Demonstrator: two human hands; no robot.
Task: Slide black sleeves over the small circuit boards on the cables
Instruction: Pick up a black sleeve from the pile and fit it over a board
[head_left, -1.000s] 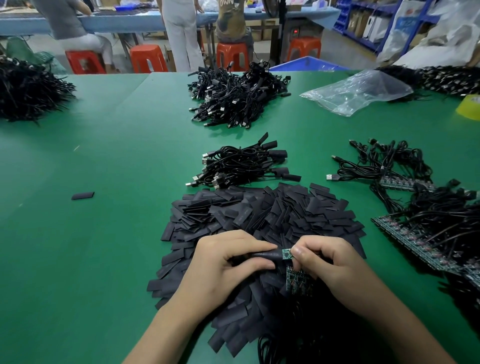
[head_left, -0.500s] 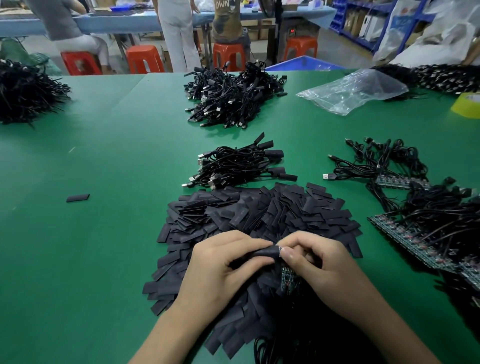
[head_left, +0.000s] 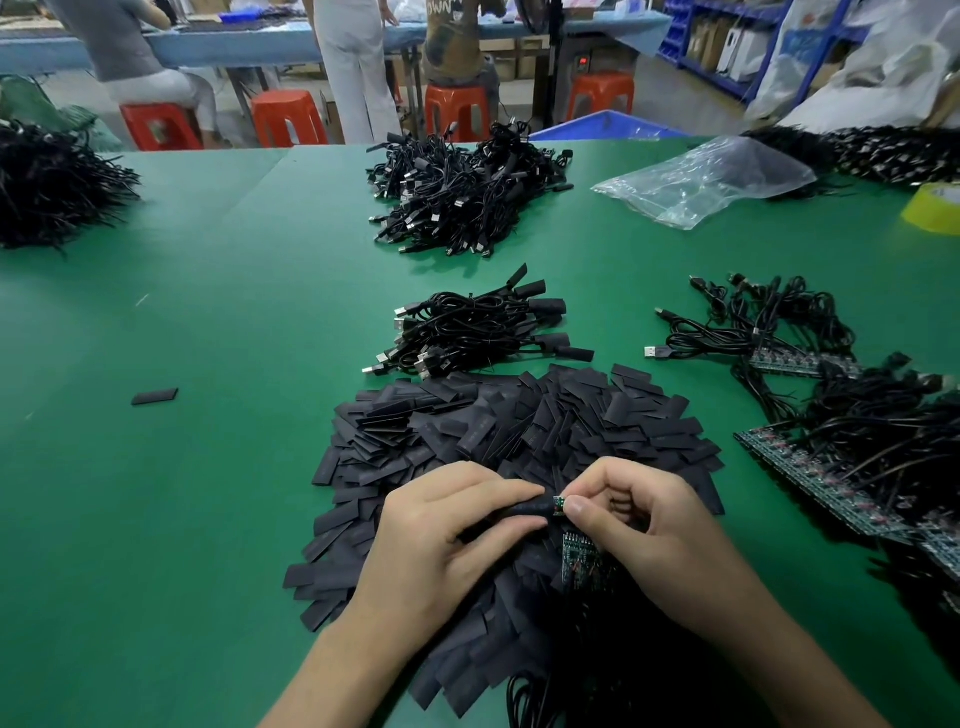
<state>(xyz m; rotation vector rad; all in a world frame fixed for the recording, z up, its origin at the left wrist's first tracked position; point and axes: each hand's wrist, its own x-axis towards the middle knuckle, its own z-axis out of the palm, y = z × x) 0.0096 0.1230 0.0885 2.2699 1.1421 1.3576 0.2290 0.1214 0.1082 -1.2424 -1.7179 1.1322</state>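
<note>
Half a second back the fingertips were butted together and hid it, but now a sliver of green board shows again between the hands. The hands themselves have barely shifted.

Looks like the guts of the job: the sleeve is partway on, with only the board's end poking out of its mouth. Next move is probably just feeding the rest in, keeping board and sleeve lined up so the edge doesn't snag on the parts. How much is already covered, can't tell, since the fingers hide most of it.

The left hand is closed on the sleeve, thumb and forefinger pinching it near the open end, the other fingers curled under. The right hand is curled tight too, thumb and forefinger pinching the bare end of the board. The cable itself is hidden under the palms.

All this happens low over the pile of loose sleeves on the green table, with a bundle of sleeved cables just beyond it.
</note>
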